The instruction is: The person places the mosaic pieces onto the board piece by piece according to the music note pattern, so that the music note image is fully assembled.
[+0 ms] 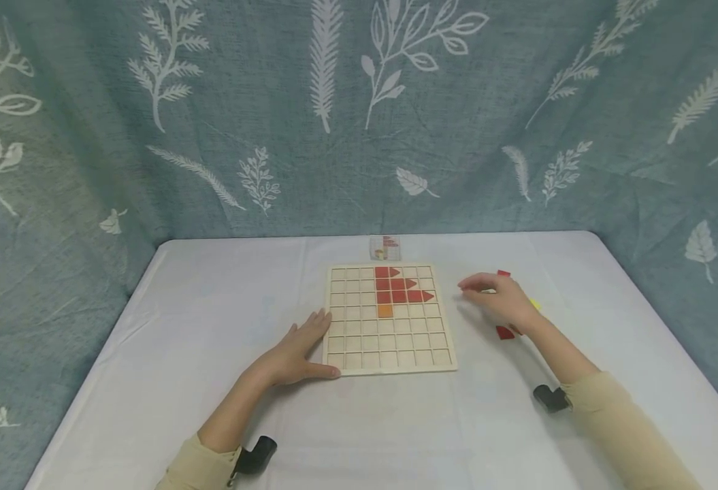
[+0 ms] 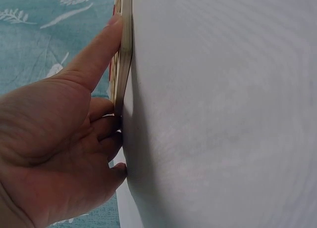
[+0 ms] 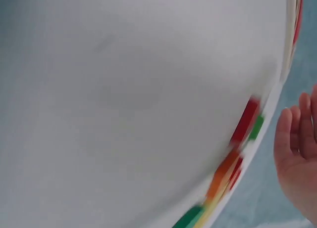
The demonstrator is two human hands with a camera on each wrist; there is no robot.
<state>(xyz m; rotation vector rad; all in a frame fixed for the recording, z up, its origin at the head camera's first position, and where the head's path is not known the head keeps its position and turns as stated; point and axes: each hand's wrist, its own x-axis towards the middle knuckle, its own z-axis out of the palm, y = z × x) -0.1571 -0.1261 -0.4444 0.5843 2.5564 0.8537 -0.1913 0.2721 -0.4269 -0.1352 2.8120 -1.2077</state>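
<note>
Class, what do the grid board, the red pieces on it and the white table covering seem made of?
Grid board: probably wood, matte; pale tan with a layered-looking edge.
Red pieces: painted wood or plastic, unclear; smooth, even colour.
White table covering: likely fabric, matte; faint creases.

Light, as I stand here: soft, diffuse; white tabletop (image 1: 395,429) pale, faint shadow beside the right forearm (image 1: 562,348). Head view: mostly sharp, print on the card (image 1: 386,249) indistinct. Left wrist view: greyer, faint rippled banding across the tabletop, soft shadow along the board (image 2: 127,45); right wrist view: coloured pieces (image 3: 246,120) smeared by blur, tabletop edge bowed.
</note>
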